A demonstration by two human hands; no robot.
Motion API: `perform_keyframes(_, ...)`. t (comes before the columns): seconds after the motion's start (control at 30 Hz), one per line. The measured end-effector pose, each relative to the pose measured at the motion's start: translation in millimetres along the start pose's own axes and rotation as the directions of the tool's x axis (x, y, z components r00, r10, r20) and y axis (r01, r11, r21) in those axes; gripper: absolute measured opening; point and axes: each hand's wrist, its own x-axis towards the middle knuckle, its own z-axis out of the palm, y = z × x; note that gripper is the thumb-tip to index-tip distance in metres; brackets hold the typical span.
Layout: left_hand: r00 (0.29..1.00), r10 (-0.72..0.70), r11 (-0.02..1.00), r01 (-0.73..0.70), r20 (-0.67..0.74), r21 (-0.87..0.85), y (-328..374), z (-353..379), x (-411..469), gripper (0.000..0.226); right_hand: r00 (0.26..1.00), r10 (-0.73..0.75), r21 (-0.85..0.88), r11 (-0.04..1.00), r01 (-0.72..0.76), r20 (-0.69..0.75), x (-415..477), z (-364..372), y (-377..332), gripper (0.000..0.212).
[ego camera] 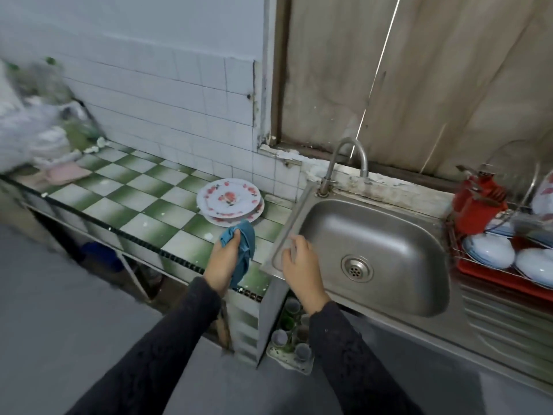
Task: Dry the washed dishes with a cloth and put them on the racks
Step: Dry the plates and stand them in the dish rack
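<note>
A small stack of white plates with pink flowers [229, 199] sits on the green-and-white tiled counter [140, 202], beside the sink. My left hand [223, 259] grips a blue cloth [247, 250] just in front of the plates. My right hand [300, 265] hovers with loosely curled fingers over the sink's left rim and holds nothing. At the far right, a wire dish rack [466, 250] on a red tray [502, 280] holds white and blue bowls [490, 251] turned upside down, and a flowered plate [543, 193] stands upright in it.
The steel sink [398, 244] with its curved tap [347, 163] lies between the plates and the rack. A red utensil holder [475, 202] stands on the rack. Plastic bags and bottles [39, 115] crowd the counter's far left. Cups [291, 330] sit on a tray under the counter.
</note>
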Motion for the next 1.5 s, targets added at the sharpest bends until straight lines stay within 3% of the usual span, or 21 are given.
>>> perform_keyframes(0.27, 0.992, -0.002, 1.0, 0.002, -0.128, 0.003, 11.5, -66.9, 56.3, 0.021, 0.991, 0.037, 0.043, 0.998, -0.043, 0.131, 40.3, 84.2, -34.0, 0.039)
perform_keyframes(0.47, 0.984, -0.039, 0.999, 0.041, -0.173, 0.008, 12.1, -93.3, 118.2, 0.025, 0.951, 0.24, 0.216, 0.935, -0.28, 0.193, 101.7, 144.7, -30.5, 0.038)
perform_keyframes(0.67, 0.977, -0.094, 0.995, 0.097, -0.192, 0.009, 20.3, -104.6, 187.8, 0.021, 0.82, 0.504, 0.473, 0.671, -0.57, 0.272, 168.6, 195.7, -14.6, 0.011)
perform_keyframes(0.83, 0.971, -0.157, 0.987, 0.162, -0.181, 0.015, 20.3, -108.2, 239.8, 0.028, 0.701, 0.605, 0.606, 0.41, -0.681, 0.378, 218.6, 212.8, -6.5, 0.033)
perform_keyframes(1.1, 0.975, -0.161, 0.981, 0.176, -0.155, 0.086, 16.0, -119.3, 299.7, 0.018, 0.594, 0.722, 0.608, 0.305, -0.733, 0.355, 275.2, 231.7, 7.2, 0.03)
perform_keyframes(1.2, 0.974, -0.194, 0.976, 0.203, -0.117, 0.077, 14.7, -127.7, 326.1, 0.019, 0.608, 0.713, 0.624, 0.307, -0.718, 0.349, 285.6, 247.0, 6.8, 0.019)
perform_keyframes(1.37, 0.971, -0.237, 0.97, 0.236, 0.014, 0.052, 22.1, -139.9, 363.6, 0.018, 0.62, 0.735, 0.708, 0.283, -0.647, 0.273, 292.1, 272.7, 2.8, 0.04)
perform_keyframes(1.5, 0.975, -0.19, 0.981, 0.183, 0.115, 0.063, 32.2, -155.1, 386.0, 0.02, 0.601, 0.775, 0.757, 0.271, -0.595, 0.195, 292.8, 281.3, 2.7, 0.034)
